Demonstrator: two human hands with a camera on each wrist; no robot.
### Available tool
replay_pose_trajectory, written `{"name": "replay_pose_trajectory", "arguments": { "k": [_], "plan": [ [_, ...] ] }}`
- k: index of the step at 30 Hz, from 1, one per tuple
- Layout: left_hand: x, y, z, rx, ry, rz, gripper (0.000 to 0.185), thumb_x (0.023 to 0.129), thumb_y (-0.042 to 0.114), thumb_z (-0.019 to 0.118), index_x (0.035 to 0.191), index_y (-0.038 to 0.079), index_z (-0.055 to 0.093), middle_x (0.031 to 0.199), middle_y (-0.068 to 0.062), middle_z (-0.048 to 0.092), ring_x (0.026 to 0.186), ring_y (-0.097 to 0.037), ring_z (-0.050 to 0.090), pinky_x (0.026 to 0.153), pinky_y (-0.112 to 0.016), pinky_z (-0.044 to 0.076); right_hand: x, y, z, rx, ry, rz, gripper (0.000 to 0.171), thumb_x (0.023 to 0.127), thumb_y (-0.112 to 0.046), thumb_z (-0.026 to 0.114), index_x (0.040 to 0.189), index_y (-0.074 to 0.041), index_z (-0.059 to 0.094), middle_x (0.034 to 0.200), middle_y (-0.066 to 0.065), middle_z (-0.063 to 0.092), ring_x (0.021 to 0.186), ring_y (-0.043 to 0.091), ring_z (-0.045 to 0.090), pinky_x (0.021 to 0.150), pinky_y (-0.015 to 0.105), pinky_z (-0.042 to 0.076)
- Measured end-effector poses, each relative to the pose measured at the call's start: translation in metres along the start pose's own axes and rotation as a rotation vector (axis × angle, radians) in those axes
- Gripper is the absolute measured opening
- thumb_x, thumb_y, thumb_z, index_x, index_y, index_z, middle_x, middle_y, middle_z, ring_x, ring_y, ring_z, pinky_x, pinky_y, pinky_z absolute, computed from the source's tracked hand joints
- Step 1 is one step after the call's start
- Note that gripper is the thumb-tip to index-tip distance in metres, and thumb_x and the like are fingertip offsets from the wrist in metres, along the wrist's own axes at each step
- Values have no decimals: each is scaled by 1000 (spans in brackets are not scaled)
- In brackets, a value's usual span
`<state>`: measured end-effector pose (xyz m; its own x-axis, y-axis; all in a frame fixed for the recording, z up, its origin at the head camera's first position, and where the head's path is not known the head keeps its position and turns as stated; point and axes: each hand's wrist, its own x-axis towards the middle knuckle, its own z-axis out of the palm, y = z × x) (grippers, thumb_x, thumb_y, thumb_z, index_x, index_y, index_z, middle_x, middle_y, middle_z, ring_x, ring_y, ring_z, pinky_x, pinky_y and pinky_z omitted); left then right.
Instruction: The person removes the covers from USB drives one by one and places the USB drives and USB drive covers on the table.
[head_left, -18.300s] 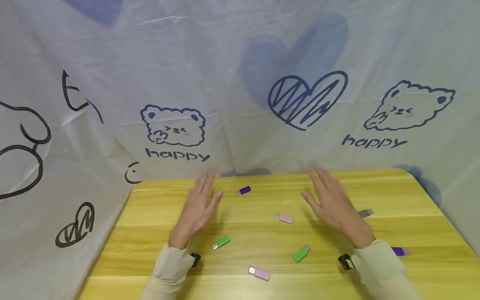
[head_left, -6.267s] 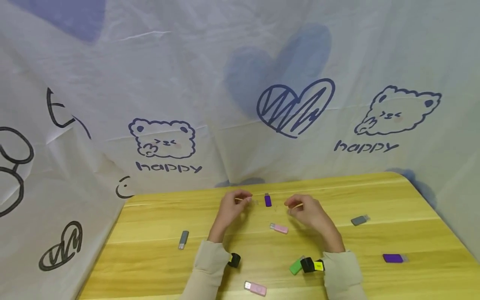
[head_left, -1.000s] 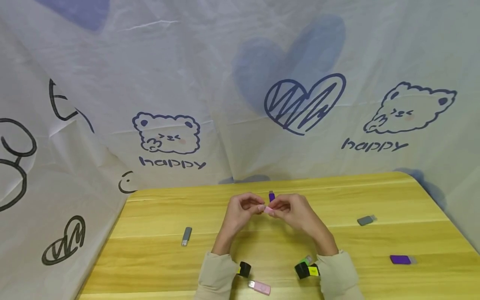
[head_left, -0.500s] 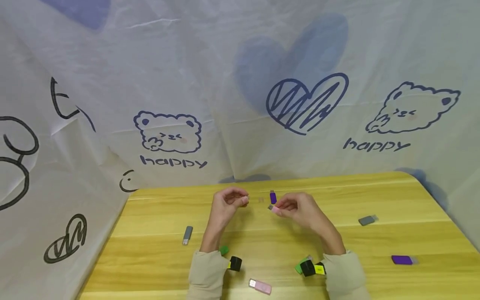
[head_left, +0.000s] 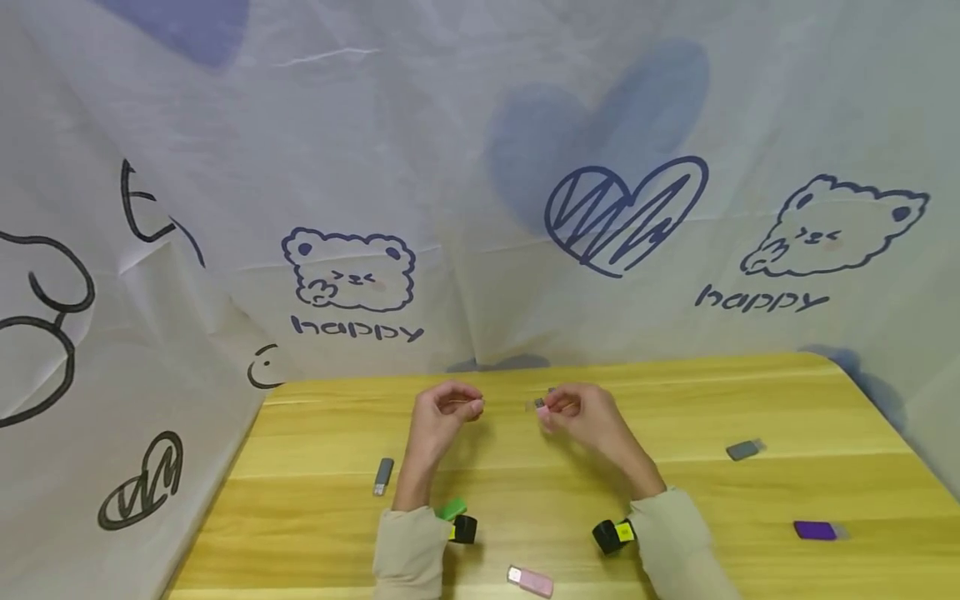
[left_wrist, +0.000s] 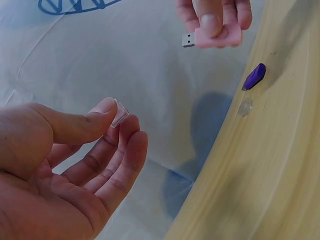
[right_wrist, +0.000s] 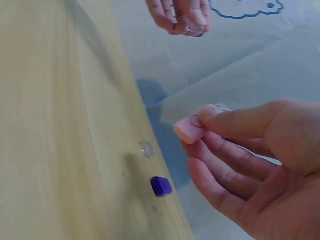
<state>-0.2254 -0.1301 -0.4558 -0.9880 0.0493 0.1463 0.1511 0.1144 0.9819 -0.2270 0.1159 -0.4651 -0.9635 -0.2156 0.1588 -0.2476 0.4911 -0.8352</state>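
My left hand (head_left: 444, 417) pinches a small clear plastic cap (left_wrist: 120, 114) between thumb and fingertip. Across from it, my right hand (head_left: 592, 421) holds a pink USB flash drive (left_wrist: 204, 41) by its body, the bare metal plug pointing toward the left hand. Both are raised above the back of the wooden table (head_left: 315, 533). Below the hands, a purple USB flash drive (right_wrist: 161, 186) lies on the tabletop with another clear cap (right_wrist: 146, 149) beside it. In the head view the right hand mostly covers that purple drive.
On the left lie a grey flash drive (head_left: 383, 475) and a partly covered green one (head_left: 452, 509). Another pink drive (head_left: 532, 582) is at the front. A second grey drive (head_left: 743, 450) and a capped purple one (head_left: 816, 531) lie right. A printed cloth (head_left: 480, 292) hangs behind.
Both hands held the pink drive a second ago; its clear cap came off and the left hand moved left with it. Earlier, the back purple drive was turned and shifted right.
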Motion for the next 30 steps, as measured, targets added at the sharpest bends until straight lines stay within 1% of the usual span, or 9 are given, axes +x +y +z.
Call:
{"name": "replay_pose_trajectory", "arguments": {
  "k": [5,9,12,15,18,21,23,26,30],
  "plan": [
    [0,-1,-3,1,15,-9,11,89,-13,71,99,-10,71,98,-23,72,86,-34,73,77,-30,62,19,-1,11,49,76,8,11,90,-5,79,98,0,75,91,9,74,84,24,71,77,36,61],
    [1,-2,-4,0,20,2,11,89,-14,71,99,-12,71,97,-24,72,83,-28,73,76,-31,62,32,-4,22,55,124,35,11,88,-6,81,97,0,76,90,11,74,83,26,72,75,37,61],
    [1,-2,-4,-2,28,-1,11,89,-14,71,99,-12,70,97,-24,72,81,-23,73,76,-31,62,40,-7,29,47,127,70,11,87,-5,82,95,0,77,90,11,75,84,26,72,72,35,59],
    [2,-3,-4,-5,37,-9,11,88,-14,72,99,-12,70,96,-24,73,80,-24,72,76,-31,62,47,-9,35,26,111,108,10,86,-4,82,94,0,78,87,10,76,83,24,71,70,32,57],
    [2,-4,-5,-5,43,-23,10,88,-13,72,98,-11,71,95,-23,73,80,-27,72,76,-30,62,53,-10,41,17,94,152,10,85,-3,82,94,1,78,85,9,75,79,21,71,66,29,56],
    [2,-4,-6,0,48,-33,10,88,-12,73,98,-10,72,94,-22,73,80,-28,72,75,-29,61,59,-10,46,-18,97,187,9,83,-3,83,90,0,78,83,9,75,74,19,70,65,29,56],
    [2,-5,-7,-1,51,-34,10,88,-12,73,98,-10,72,94,-22,73,80,-28,72,75,-29,61,63,-10,50,-67,107,197,9,81,-5,84,86,-1,78,82,8,75,73,19,69,66,31,56],
    [1,-6,-8,-7,51,-32,10,88,-13,72,98,-12,71,94,-24,73,79,-27,72,75,-29,62,68,-11,56,-154,115,193,9,78,-8,85,81,-3,78,80,6,75,73,21,68,69,36,56],
    [1,-7,-10,-16,59,-39,10,89,-13,71,99,-12,71,95,-23,73,78,-23,71,74,-29,62,74,-13,62,-229,96,186,10,79,-10,86,78,-4,78,77,5,74,74,23,67,74,42,57]
  ]
}}
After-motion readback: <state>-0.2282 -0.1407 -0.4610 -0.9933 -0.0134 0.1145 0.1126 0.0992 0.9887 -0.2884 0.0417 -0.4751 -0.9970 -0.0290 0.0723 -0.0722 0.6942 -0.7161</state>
